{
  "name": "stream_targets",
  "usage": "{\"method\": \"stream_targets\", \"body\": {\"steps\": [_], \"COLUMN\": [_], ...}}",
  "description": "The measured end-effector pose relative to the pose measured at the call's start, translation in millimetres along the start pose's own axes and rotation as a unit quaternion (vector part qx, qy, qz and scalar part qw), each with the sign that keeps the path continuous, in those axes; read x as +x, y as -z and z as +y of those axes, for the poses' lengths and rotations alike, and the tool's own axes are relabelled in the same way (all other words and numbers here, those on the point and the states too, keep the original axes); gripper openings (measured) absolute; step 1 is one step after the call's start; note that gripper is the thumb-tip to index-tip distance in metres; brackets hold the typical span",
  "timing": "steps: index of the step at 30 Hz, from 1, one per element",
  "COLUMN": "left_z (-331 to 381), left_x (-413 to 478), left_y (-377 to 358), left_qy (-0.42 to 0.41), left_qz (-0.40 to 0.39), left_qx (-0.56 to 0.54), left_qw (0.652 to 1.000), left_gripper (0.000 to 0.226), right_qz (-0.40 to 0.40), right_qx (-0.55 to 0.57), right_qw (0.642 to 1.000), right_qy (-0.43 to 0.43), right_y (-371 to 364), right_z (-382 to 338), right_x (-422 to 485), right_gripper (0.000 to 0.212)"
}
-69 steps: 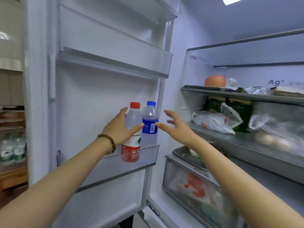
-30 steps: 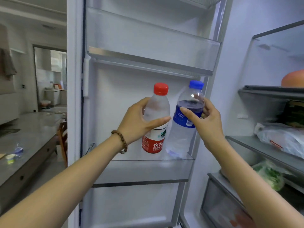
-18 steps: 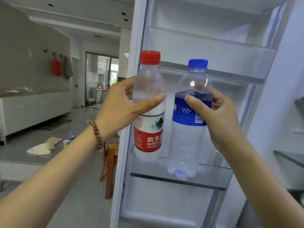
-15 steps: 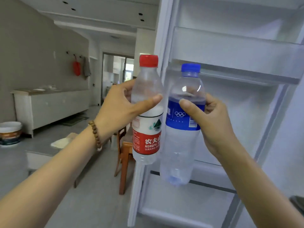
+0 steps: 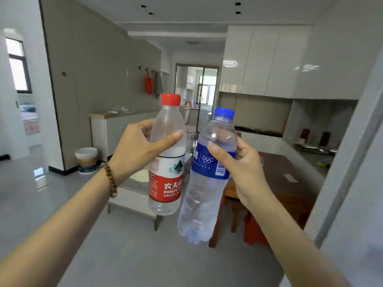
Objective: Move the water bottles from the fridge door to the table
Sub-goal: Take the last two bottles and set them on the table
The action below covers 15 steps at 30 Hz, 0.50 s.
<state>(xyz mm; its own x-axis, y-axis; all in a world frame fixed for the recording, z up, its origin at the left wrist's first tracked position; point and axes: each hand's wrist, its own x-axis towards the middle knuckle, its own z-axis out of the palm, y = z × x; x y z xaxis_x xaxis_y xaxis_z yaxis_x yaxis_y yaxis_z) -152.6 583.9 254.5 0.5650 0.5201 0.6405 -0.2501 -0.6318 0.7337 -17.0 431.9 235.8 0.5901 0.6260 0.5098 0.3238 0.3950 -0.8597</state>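
Note:
My left hand (image 5: 134, 150) is shut around the upper body of a red-capped water bottle (image 5: 167, 183) with a red and white label, held upright in the air. My right hand (image 5: 240, 170) grips a blue-capped water bottle (image 5: 205, 195) with a blue label, tilted slightly to the left, its base lower than the other's. The two bottles hang side by side at the centre of the view. Behind them stands a grey-topped table (image 5: 136, 184) with white legs. The fridge door edge (image 5: 348, 162) shows at the right.
A wooden table (image 5: 288, 183) and a wooden chair (image 5: 230, 212) stand to the right behind the bottles. A white bucket (image 5: 86, 160) sits on the floor by the left wall, next to a low white cabinet (image 5: 112, 129). Open grey floor lies ahead.
Both hands have lifted the bottles out of the fridge door shelf. My view has swung left from the fridge into the room, and the fridge door now sits only at the right edge.

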Motion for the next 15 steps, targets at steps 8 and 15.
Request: {"method": "stream_targets", "body": {"steps": [8, 15], "left_z": [-117, -229], "left_x": [92, 186], "left_y": [28, -36], "left_qy": [0.036, 0.06], "left_qz": [-0.053, -0.068], "left_qx": [-0.007, -0.028], "left_qw": [0.998, 0.996], "left_gripper": [0.044, 0.064], "right_qz": [0.067, 0.117], "right_qx": [-0.013, -0.08], "right_qw": [0.997, 0.99], "right_qy": [-0.036, -0.026], "right_y": [-52, -9], "right_z": [92, 180], "right_x": [106, 220], "right_gripper": [0.073, 0.061]}}
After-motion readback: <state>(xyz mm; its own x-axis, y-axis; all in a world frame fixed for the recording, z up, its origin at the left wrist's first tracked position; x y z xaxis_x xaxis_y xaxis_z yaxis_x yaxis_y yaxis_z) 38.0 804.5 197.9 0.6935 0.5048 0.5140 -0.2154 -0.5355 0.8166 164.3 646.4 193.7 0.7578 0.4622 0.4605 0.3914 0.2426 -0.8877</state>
